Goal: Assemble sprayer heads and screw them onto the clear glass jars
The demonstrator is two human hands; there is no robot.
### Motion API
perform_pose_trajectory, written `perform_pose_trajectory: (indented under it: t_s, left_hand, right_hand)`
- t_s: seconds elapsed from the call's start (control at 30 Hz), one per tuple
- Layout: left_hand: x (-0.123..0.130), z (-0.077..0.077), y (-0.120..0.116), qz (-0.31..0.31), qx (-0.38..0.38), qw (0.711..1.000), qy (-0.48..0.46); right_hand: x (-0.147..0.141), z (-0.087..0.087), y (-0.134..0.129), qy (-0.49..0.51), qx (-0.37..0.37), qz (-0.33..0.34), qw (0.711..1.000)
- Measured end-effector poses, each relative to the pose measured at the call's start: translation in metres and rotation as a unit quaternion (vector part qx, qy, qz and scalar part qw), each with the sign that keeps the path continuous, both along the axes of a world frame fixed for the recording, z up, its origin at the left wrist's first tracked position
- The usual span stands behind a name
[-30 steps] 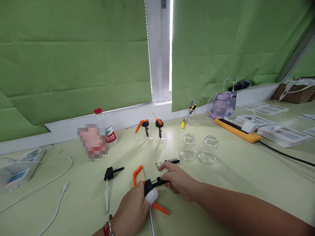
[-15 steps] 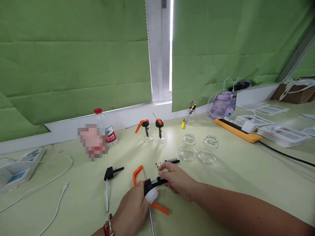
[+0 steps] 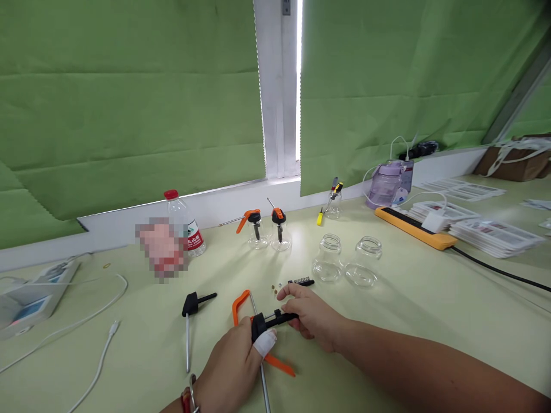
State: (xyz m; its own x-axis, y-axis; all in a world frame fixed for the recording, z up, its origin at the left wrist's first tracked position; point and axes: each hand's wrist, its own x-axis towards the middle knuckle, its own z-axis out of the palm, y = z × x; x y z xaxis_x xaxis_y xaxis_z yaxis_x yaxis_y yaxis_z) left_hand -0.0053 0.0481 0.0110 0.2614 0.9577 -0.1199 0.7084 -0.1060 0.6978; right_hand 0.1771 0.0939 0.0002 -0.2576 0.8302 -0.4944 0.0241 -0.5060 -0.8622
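My left hand (image 3: 235, 364), its thumb wrapped in white tape, is closed around the black cap of an oil can pump head (image 3: 259, 326). The pump's black tube (image 3: 284, 318) points right, a thin metal rod beside it. My right hand (image 3: 316, 317) grips the tube's far end, its index finger raised off it; some fingers are hidden. Orange trigger levers (image 3: 279, 365) and metal spouts (image 3: 264, 381) lie around my left hand. Just beyond my right hand are a black rod with a spring (image 3: 302, 281) and several tiny brass-coloured parts (image 3: 273, 287).
Another black pump head (image 3: 190, 304) with a spout lies left. Clear jars (image 3: 329, 265) stand beyond my right hand; two assembled oil cans (image 3: 280, 229) stand farther back. Around the edges are a water bottle (image 3: 193, 235), white cables (image 3: 103, 355) and an orange power strip (image 3: 413, 228).
My right thumb and index finger have come away from the small part on the tube, and the index finger is lifted. My left hand and the pump head have stayed almost still.
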Motion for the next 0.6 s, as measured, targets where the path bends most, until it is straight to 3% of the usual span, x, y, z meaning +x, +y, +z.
perform_pose_trajectory:
  t_s: [0.3,0.6]
  left_hand:
    - [-0.002,0.002,0.000,-0.012,0.006,1.000,-0.012]
    - [-0.005,0.002,0.003,-0.018,-0.048,0.998,-0.040]
  right_hand:
    - [0.003,0.002,0.000,-0.015,0.021,0.019,0.999]
    - [0.031,0.002,0.011,-0.054,0.062,0.087,0.993]
